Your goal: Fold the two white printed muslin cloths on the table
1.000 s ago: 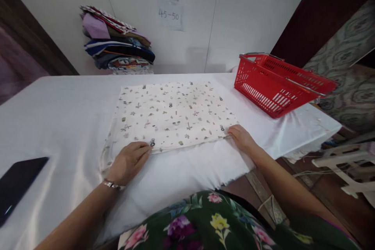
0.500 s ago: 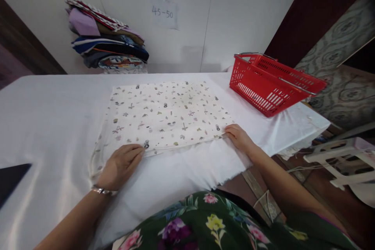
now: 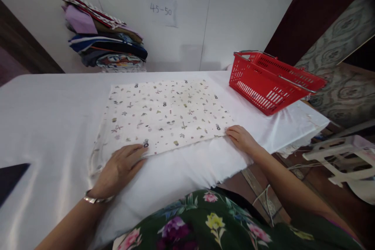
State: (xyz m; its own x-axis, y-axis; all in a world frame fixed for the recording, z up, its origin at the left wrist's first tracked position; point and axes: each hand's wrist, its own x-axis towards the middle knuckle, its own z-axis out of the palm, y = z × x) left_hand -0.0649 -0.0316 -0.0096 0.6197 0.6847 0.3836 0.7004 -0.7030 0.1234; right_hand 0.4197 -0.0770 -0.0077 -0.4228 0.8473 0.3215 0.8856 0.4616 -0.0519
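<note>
A white cloth (image 3: 164,115) with small printed plants and figures lies folded in layers on the white-covered table. Its near edge runs between my two hands. My left hand (image 3: 121,166), with a bracelet on the wrist, grips that edge toward the left, fingers on top and thumb at the fold. At the near right corner, my right hand (image 3: 240,137) pinches the cloth between thumb and fingers. The fingertips of both hands are partly hidden. Loose layers bulge out along the cloth's left side.
A red plastic basket (image 3: 274,84) with metal handles stands at the table's right end. Folded fabrics (image 3: 109,43) are stacked against the wall at the back left. A dark flat item (image 3: 11,179) lies at the left edge. A white stool (image 3: 345,160) stands to the right.
The cloth's near edge, slightly raised before with its layers showing, now lies flatter. My left hand has shifted slightly along with it; my right hand stays at the corner.
</note>
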